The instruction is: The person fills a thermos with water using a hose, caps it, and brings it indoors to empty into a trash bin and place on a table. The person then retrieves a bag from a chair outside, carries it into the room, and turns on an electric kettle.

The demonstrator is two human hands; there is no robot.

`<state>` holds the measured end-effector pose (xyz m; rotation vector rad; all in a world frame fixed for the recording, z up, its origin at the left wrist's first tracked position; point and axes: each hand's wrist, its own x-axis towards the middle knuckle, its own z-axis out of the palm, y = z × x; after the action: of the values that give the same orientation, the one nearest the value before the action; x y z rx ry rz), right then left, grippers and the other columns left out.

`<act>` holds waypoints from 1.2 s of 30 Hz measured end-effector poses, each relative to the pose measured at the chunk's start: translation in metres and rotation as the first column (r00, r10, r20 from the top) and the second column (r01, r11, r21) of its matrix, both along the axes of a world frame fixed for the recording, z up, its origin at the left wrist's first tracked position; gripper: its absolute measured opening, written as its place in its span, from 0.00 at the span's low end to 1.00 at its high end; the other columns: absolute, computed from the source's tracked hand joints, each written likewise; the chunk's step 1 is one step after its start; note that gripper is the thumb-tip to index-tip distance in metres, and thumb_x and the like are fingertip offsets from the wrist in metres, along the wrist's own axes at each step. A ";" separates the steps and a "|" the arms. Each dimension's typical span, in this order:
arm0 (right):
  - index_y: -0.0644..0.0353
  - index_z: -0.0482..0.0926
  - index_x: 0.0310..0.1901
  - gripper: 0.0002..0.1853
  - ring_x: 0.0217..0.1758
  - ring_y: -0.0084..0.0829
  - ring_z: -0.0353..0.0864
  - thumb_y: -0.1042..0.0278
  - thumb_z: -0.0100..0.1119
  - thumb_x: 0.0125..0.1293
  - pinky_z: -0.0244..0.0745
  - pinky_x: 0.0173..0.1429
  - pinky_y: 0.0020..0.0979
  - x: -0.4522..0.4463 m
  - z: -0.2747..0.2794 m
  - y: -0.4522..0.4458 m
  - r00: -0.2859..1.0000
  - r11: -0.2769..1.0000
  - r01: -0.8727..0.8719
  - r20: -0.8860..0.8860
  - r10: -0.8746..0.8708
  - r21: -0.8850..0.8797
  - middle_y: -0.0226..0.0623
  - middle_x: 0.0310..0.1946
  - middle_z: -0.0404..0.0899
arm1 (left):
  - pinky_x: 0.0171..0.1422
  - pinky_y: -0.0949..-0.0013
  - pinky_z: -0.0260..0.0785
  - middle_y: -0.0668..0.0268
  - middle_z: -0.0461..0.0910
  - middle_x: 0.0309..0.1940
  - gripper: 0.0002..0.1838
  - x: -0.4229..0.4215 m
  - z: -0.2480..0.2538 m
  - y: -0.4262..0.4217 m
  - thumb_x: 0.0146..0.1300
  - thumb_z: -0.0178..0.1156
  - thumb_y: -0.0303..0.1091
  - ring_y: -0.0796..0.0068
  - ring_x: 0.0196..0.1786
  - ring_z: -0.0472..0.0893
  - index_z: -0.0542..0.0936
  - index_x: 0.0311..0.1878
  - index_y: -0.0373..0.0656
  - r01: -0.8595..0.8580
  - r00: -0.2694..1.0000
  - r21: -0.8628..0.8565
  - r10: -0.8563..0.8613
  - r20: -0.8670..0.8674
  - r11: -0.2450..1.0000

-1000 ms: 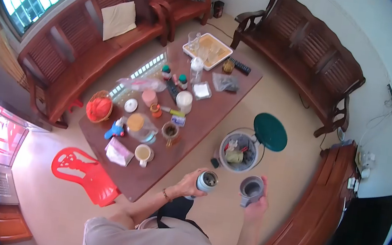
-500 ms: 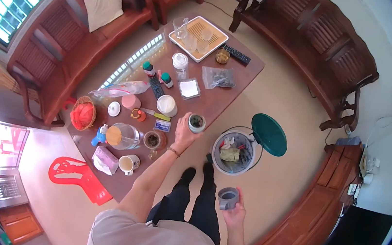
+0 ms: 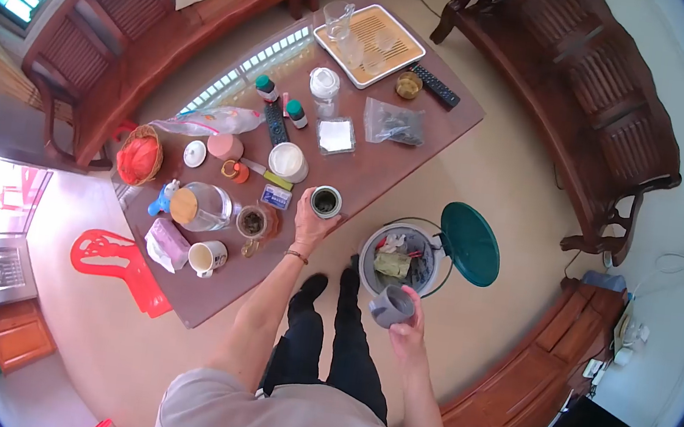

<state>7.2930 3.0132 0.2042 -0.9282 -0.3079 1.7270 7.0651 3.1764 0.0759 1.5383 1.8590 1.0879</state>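
Two hands are holding vessels: the left hand is curling its fingers round an open canister at frame centre; the right hand is clasping a gray cup, lower right of centre.

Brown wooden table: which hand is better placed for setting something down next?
Probably the left hand: it holds a round silver-rimmed container at the table; the right hand, holding a grey cup, appears nearer the round grey bin.
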 end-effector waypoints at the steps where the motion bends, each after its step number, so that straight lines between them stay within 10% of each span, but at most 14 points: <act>1: 0.58 0.57 0.63 0.48 0.60 0.37 0.67 0.77 0.61 0.31 0.61 0.66 0.37 0.001 -0.004 0.005 1.000 1.000 -0.013 -0.004 0.013 -0.011 0.37 0.54 0.68 | 0.58 0.59 0.63 0.59 0.69 0.50 0.40 -0.003 -0.001 -0.004 0.35 0.73 0.38 0.56 0.54 0.68 0.64 0.55 0.43 0.009 1.000 -0.023 -0.008 0.005 1.000; 9: 0.56 0.58 0.62 0.46 0.62 0.35 0.63 0.80 0.58 0.32 0.59 0.66 0.34 -0.008 -0.033 0.066 0.991 0.998 -0.062 0.115 0.063 -0.009 0.37 0.57 0.64 | 0.63 0.64 0.60 0.55 0.64 0.59 0.48 -0.016 0.008 -0.024 0.40 0.71 0.39 0.61 0.59 0.67 0.56 0.64 0.37 0.036 0.999 -0.049 -0.035 0.018 0.998; 14: 0.59 0.59 0.61 0.43 0.54 0.31 0.70 0.76 0.64 0.38 0.64 0.59 0.31 -0.012 -0.084 0.109 0.907 0.992 -0.125 0.402 0.124 -0.024 0.38 0.52 0.69 | 0.54 0.66 0.66 0.57 0.78 0.41 0.19 -0.046 0.056 -0.125 0.63 0.51 0.41 0.62 0.45 0.77 0.76 0.47 0.35 0.164 0.948 -0.231 -0.089 0.305 0.959; 16: 0.59 0.61 0.60 0.44 0.50 0.33 0.72 0.68 0.69 0.36 0.65 0.58 0.29 -0.013 -0.116 0.133 0.775 0.985 -0.159 0.610 0.165 -0.064 0.39 0.48 0.72 | 0.45 0.67 0.67 0.59 0.80 0.37 0.24 -0.086 0.033 -0.203 0.67 0.43 0.49 0.69 0.36 0.77 0.78 0.47 0.38 0.299 0.308 -0.553 0.470 0.827 0.778; 17: 0.60 0.61 0.60 0.45 0.53 0.36 0.71 0.67 0.70 0.34 0.65 0.59 0.31 -0.013 -0.151 0.143 0.746 0.987 -0.157 0.653 0.132 -0.020 0.42 0.50 0.71 | 0.48 0.65 0.66 0.60 0.79 0.39 0.29 -0.113 -0.014 -0.276 0.65 0.42 0.56 0.70 0.38 0.77 0.78 0.48 0.39 0.238 0.377 -0.723 0.624 0.684 0.649; 18: 0.60 0.60 0.60 0.44 0.51 0.34 0.72 0.69 0.69 0.36 0.66 0.57 0.30 -0.015 -0.179 0.154 0.668 0.981 -0.195 0.735 0.115 0.024 0.42 0.49 0.71 | 0.55 0.62 0.65 0.60 0.78 0.45 0.29 -0.111 0.016 -0.313 0.63 0.44 0.57 0.67 0.46 0.77 0.74 0.54 0.44 0.054 0.945 -0.949 0.292 0.149 0.310; 19: 0.60 0.59 0.61 0.44 0.50 0.33 0.73 0.71 0.68 0.37 0.68 0.55 0.30 -0.020 -0.194 0.169 0.584 0.971 -0.231 0.807 0.086 0.064 0.41 0.49 0.70 | 0.60 0.59 0.63 0.57 0.75 0.51 0.27 -0.137 -0.023 -0.383 0.59 0.53 0.50 0.62 0.53 0.74 0.68 0.61 0.52 0.025 0.854 -0.995 -0.520 -0.027 0.093; 20: 0.61 0.57 0.62 0.46 0.56 0.38 0.68 0.70 0.68 0.37 0.63 0.61 0.34 -0.027 -0.179 0.182 0.421 0.950 -0.297 0.906 0.042 0.094 0.46 0.53 0.67 | 0.62 0.56 0.61 0.53 0.71 0.54 0.32 -0.143 0.003 -0.426 0.54 0.58 0.41 0.58 0.55 0.73 0.63 0.64 0.57 -0.015 0.581 -0.976 -0.792 -0.186 0.218; 22: 0.62 0.58 0.61 0.46 0.58 0.42 0.67 0.69 0.69 0.36 0.62 0.62 0.36 -0.044 -0.176 0.209 0.364 0.944 -0.313 0.931 0.020 0.102 0.47 0.53 0.66 | 0.60 0.59 0.63 0.51 0.72 0.53 0.28 -0.159 -0.003 -0.496 0.51 0.57 0.40 0.55 0.55 0.72 0.68 0.58 0.50 -0.227 0.973 -0.875 0.063 -0.221 0.427; 26: 0.60 0.58 0.60 0.45 0.60 0.47 0.63 0.71 0.68 0.35 0.61 0.63 0.38 -0.065 -0.208 0.239 0.215 0.910 -0.401 0.976 -0.020 0.107 0.48 0.53 0.64 | 0.24 0.66 0.66 0.66 0.73 0.21 0.16 -0.144 0.061 -0.525 0.58 0.52 0.37 0.75 0.21 0.69 0.70 0.49 0.43 -0.142 0.962 -0.920 -0.166 -0.215 0.365; 27: 0.59 0.59 0.59 0.44 0.59 0.47 0.64 0.72 0.69 0.35 0.62 0.62 0.38 -0.072 -0.215 0.241 0.155 0.914 -0.392 0.987 -0.047 0.106 0.48 0.52 0.64 | 0.24 0.66 0.66 0.66 0.73 0.21 0.16 -0.136 0.064 -0.534 0.58 0.52 0.37 0.75 0.21 0.69 0.70 0.49 0.43 -0.155 0.962 -0.917 -0.155 -0.224 0.367; 29: 0.59 0.59 0.59 0.44 0.59 0.47 0.64 0.73 0.69 0.35 0.62 0.62 0.38 -0.083 -0.217 0.245 0.141 0.925 -0.367 0.989 -0.043 0.093 0.48 0.53 0.64 | 0.24 0.70 0.65 0.68 0.68 0.19 0.11 -0.107 0.066 -0.550 0.61 0.52 0.39 0.78 0.21 0.68 0.69 0.42 0.43 -0.481 0.784 -0.705 0.616 -0.079 0.522; 33: 0.58 0.59 0.59 0.43 0.59 0.47 0.64 0.79 0.68 0.36 0.63 0.61 0.38 -0.095 -0.223 0.245 0.019 0.910 -0.409 0.998 -0.067 0.068 0.46 0.54 0.63 | 0.25 0.72 0.65 0.68 0.68 0.21 0.16 -0.065 0.068 -0.577 0.62 0.54 0.44 0.78 0.22 0.69 0.67 0.46 0.44 -0.545 0.476 -0.711 0.862 0.174 0.445; 36: 0.58 0.56 0.62 0.47 0.61 0.48 0.62 0.79 0.68 0.35 0.61 0.63 0.39 -0.097 -0.231 0.246 -0.013 0.885 -0.462 0.997 -0.074 0.060 0.48 0.55 0.62 | 0.45 0.66 0.67 0.57 0.71 0.39 0.26 -0.055 0.092 -0.550 0.58 0.54 0.46 0.65 0.41 0.70 0.65 0.58 0.46 -0.308 0.663 -0.951 0.723 -0.194 0.028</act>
<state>7.1958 3.2589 -0.0267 -1.7664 -1.8109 0.7432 7.0100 2.6267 0.1683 -0.1849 2.1383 0.1582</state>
